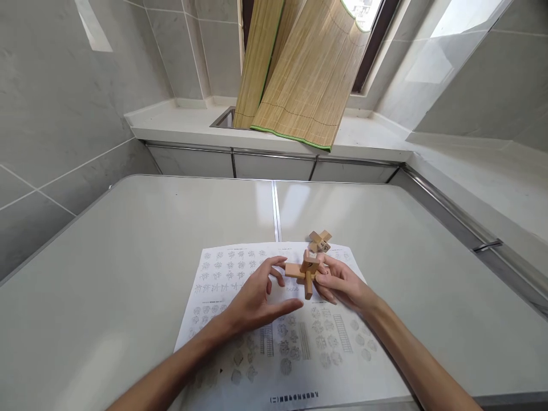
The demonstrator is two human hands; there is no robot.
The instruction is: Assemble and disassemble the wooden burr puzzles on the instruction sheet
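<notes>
Over the printed sheet, my right hand [340, 282] pinches the right side of a cross-shaped wooden block assembly [306, 271], which has a dark mark on its upright piece. To the left of it is my left hand [263, 297], its fingers curved and its thumb stretched out, with a gap between them and nothing held. Its fingertips are close to the assembly's left arm. Just behind, a second cluster of wooden blocks [320, 242] with dark marks rests at the sheet's far edge.
The large paper sheet [240, 274] with rows of drawings lies on a pale table [128, 257] with a central seam. Beyond the table are a white counter [180, 123], a sink corner and a hanging bamboo blind [308, 74]. Tiled walls flank both sides.
</notes>
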